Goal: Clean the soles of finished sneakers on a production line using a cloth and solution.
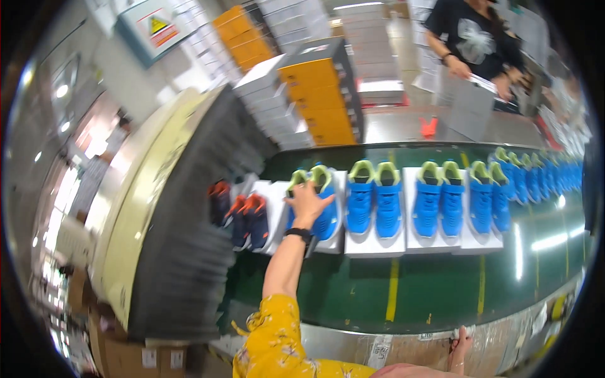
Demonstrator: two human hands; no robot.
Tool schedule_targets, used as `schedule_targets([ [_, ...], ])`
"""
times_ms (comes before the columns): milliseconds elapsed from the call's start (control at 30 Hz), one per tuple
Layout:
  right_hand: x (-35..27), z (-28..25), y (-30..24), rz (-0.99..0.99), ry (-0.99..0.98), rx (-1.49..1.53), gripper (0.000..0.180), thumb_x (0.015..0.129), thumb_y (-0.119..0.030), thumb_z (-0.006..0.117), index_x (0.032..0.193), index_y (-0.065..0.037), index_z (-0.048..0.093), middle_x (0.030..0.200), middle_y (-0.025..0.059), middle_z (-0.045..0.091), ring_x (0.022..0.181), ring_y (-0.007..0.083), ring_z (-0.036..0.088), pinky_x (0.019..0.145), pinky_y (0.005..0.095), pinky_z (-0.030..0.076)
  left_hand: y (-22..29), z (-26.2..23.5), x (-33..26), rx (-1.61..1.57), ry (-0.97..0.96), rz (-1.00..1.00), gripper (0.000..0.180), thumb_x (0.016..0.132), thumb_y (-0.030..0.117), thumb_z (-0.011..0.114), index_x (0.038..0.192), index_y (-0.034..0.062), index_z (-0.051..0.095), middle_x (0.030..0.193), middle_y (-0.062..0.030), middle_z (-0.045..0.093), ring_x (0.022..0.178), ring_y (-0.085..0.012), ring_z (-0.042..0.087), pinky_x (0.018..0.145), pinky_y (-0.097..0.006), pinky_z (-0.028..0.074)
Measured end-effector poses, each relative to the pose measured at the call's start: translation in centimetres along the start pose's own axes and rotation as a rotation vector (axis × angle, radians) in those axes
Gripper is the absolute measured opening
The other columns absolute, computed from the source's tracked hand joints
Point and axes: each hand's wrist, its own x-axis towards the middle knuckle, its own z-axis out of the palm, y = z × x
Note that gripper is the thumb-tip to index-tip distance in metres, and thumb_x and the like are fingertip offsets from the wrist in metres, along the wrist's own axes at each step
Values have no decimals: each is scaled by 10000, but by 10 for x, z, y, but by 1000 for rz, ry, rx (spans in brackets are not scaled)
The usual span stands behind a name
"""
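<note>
My left hand (307, 205), with a black band at the wrist, reaches over a pair of blue sports shoes with lime-green linings. Its fingers are spread across the left shoe (292, 218) at its collar, and the thumb sticks out over the right shoe (325, 217). This pair rests on a white box. Down by the near edge of the belt, my right hand (462, 346) is curled, with something small and whitish at its fingertips; I cannot make out what it is.
Blue shoe pairs (374, 200) on white boxes line the green conveyor belt (353, 283). Dark shoes with orange linings (250, 217) stand by a grey curtained tunnel (183, 233). Orange and grey boxes (319, 94) are stacked behind. Across the belt, a person (472, 44) handles a grey box (467, 107).
</note>
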Motion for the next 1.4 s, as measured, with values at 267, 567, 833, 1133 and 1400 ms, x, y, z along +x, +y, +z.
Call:
schedule_targets([
  [267,54,-26,29,-43,-73,-32,292,922,-360,709,800,-129,580,594,-54,511,403,32,373,338,218,252,-45,-72,-106,-870,14,-51,679,747,439,822,1236,42,569,1151,-133,607,1075,-262,598,946,-362,487],
  [567,33,-15,-3,-23,-139,61,305,924,-370,711,754,-160,571,564,-81,454,451,25,377,401,203,278,-43,-135,-295,-2234,-510,-313,784,898,505,629,1491,51,390,1405,-150,557,1239,-296,585,1057,-416,468],
  [833,34,-22,-16,-74,-240,72,363,905,-381,732,683,-174,534,528,-81,417,442,34,345,403,219,249,-78,-184,-392,-1907,-43,-241,755,910,475,625,1492,55,391,1424,-143,537,1263,-296,556,1074,-415,446],
  [1133,34,-27,-38,-523,-381,-506,350,904,-437,702,1006,-144,539,781,58,528,665,152,494,594,344,374,-102,-200,-474,-1473,326,-257,723,923,441,620,1494,61,392,1445,-134,513,1290,-296,524,1093,-414,421],
  [1400,44,-20,-37,-22,-267,-3,342,900,-391,733,737,-155,546,531,-83,420,433,38,368,389,210,280,-86,-174,-499,-1129,383,-246,695,935,411,617,1495,65,393,1464,-127,492,1314,-296,496,1110,-413,399],
])
